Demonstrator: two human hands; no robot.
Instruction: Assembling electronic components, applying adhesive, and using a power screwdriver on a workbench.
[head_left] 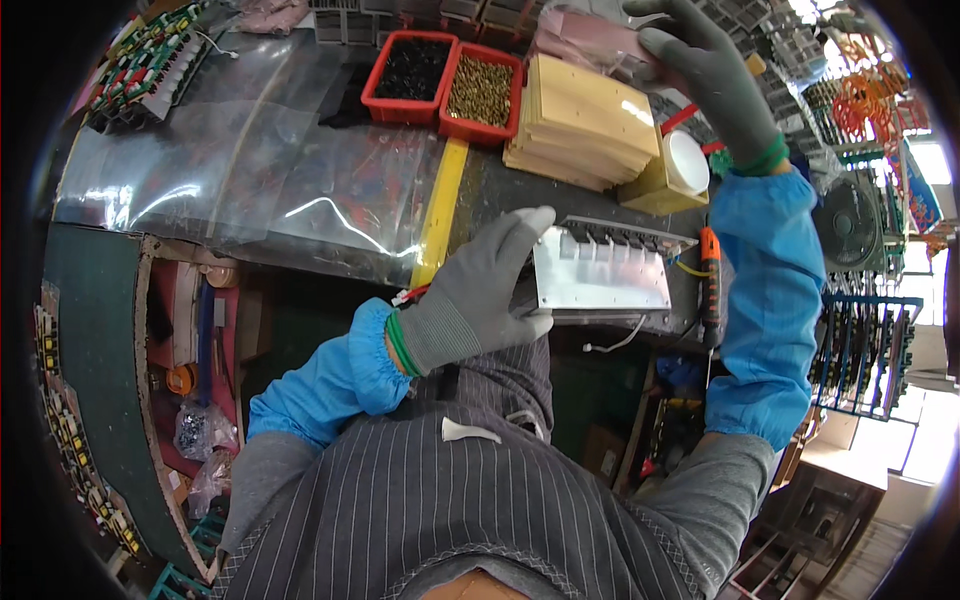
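Note:
My left hand (pixel 470 290), in a grey glove with pale fingertips, grips the left end of a silver metal plate (pixel 600 275). Its fingers are at the far edge and its thumb at the near edge. Dark board parts and a row of metal tabs show along the plate's far side, and a thin white lead with a connector (pixel 615 340) hangs from the near side. Farther off at the upper right, my gloved right hand (pixel 700 70) reaches over pink plastic wrapping (pixel 590 40), thumb and fingers apart. Nothing shows between those fingers.
Red bins hold black screws (pixel 412 75) and brass-coloured screws (pixel 480 90). A stack of yellowish boards (pixel 590 115) stands beside a white round container (pixel 686 160). An orange-and-black screwdriver (pixel 710 280) lies right of the plate. Clear plastic sheeting (pixel 300 130) covers the left bench; circuit boards (pixel 150 75) stand beyond.

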